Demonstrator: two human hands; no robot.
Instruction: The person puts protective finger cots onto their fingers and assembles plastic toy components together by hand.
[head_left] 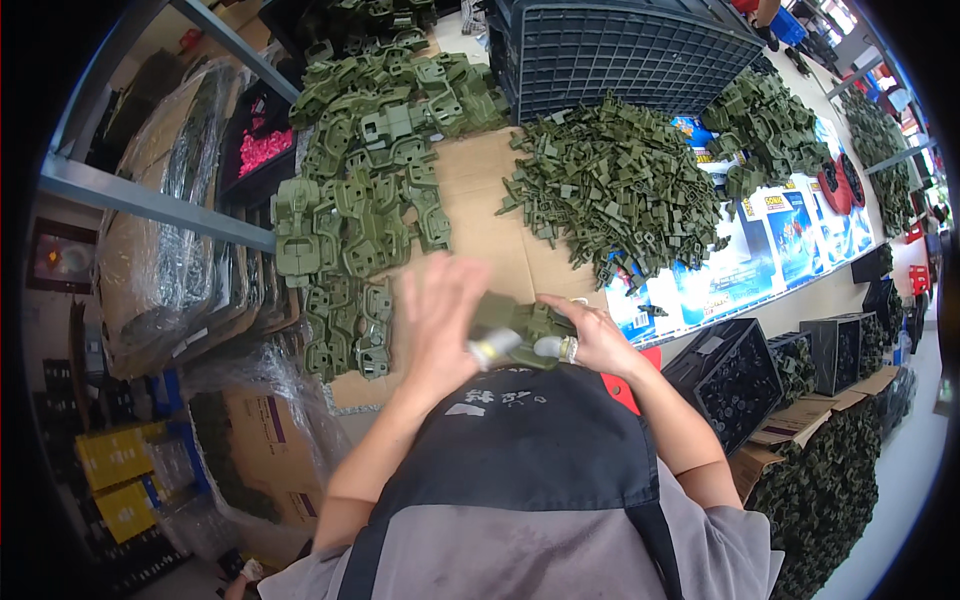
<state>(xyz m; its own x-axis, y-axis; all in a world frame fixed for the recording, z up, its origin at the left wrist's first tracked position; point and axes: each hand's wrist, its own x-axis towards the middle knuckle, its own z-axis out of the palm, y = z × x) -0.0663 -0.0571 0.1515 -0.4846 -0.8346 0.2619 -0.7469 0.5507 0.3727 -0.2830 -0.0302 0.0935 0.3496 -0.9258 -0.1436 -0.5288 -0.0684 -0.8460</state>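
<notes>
Two hands at the near table edge | left hand (pixel 440 315) spread, blurred, on olive plastic part (pixel 520 325) | right hand (pixel 590 340) pinches it | bare cardboard (pixel 490 220) between moulded brackets (pixel 370 190) and small-clip heap (pixel 615 190)

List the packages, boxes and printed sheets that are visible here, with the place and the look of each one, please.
Printed sheets: under the green parts, right side of the table; glossy, blue and white.
Cardboard box: lower left, under clear film; brown, with dark print.
Yellow boxes: far lower left; flat, stacked.
Black crates: right of the table; square, open, holding dark parts.
Wrapped bundles: left shelf; clear plastic.
</notes>
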